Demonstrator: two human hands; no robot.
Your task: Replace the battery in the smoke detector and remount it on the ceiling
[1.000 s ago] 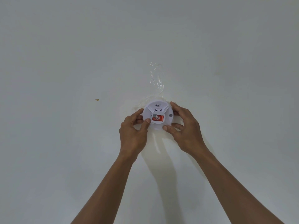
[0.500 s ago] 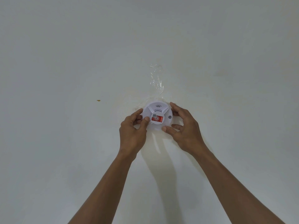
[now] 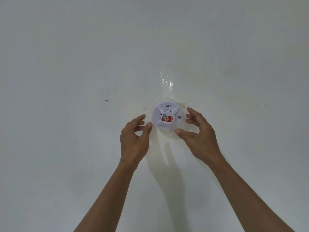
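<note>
Pale ceiling (image 3: 66,64) holds smoke detector (image 3: 166,117), loosely curled hands just beside its rim.

Your white ceiling (image 3: 66,56) carries the round white smoke detector (image 3: 166,117), mounted flat against it; a strip of crinkled clear tape (image 3: 166,81) runs away from its far edge; a small orange speck (image 3: 106,100) sits well to its left.
</note>
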